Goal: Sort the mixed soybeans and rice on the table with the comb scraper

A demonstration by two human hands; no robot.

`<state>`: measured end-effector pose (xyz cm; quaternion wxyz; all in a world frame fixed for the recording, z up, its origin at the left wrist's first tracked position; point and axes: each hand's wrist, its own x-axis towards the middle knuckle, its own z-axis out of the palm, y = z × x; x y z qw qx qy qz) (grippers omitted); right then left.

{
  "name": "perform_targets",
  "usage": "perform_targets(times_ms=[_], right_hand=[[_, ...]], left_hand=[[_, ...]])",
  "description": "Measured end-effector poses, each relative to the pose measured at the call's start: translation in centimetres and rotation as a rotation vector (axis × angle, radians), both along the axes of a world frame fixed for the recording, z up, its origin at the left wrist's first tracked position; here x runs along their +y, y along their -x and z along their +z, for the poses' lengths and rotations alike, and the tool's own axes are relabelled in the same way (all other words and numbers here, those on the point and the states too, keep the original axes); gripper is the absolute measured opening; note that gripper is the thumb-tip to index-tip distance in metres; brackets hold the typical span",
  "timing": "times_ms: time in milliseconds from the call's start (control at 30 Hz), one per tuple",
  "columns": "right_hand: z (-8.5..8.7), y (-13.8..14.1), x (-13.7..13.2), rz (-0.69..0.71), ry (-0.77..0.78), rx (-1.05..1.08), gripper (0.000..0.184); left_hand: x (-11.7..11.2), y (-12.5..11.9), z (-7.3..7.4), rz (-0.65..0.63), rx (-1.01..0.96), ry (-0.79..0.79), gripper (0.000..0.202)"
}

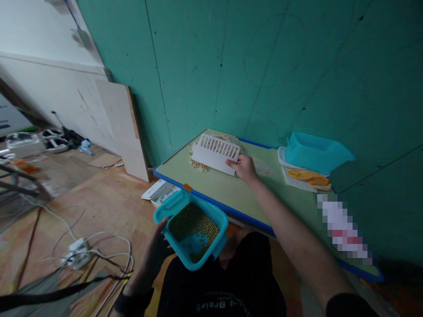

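Note:
My right hand (244,168) grips the right end of a white slotted plastic panel (211,158) above the pale green table (228,192). Yellow beans (198,166) lie loose around and partly under the panel. Pale grains (264,168) are spread to the right of this hand. My left hand (158,246) holds the left rim of a blue plastic basin (218,214), tilted below the table's front edge over my lap. Inside the basin sit small green beans (185,220) and yellow beans (207,228). Part of my left hand's fingers is hidden behind the basin.
A blue tub (317,152) stands at the table's right, near a folded yellow cloth (309,177). A pixelated packet (342,229) lies closer to me. A green wall (224,66) bounds the back. Cables and a power strip (77,253) cover the floor at left.

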<state>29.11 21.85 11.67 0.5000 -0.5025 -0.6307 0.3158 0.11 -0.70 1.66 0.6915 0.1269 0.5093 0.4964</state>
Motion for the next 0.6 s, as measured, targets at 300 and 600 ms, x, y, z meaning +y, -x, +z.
perform_targets(times_ms=[300, 600], right_hand=[[-0.2, 0.5, 0.0, 0.023, 0.009, -0.046, 0.021], [0.1, 1.0, -0.6, 0.108, 0.048, -0.016, 0.022]], left_hand=[[-0.1, -0.2, 0.2, 0.023, 0.017, -0.007, 0.072], [-0.1, 0.1, -0.8, 0.035, -0.011, -0.009, 0.079]])
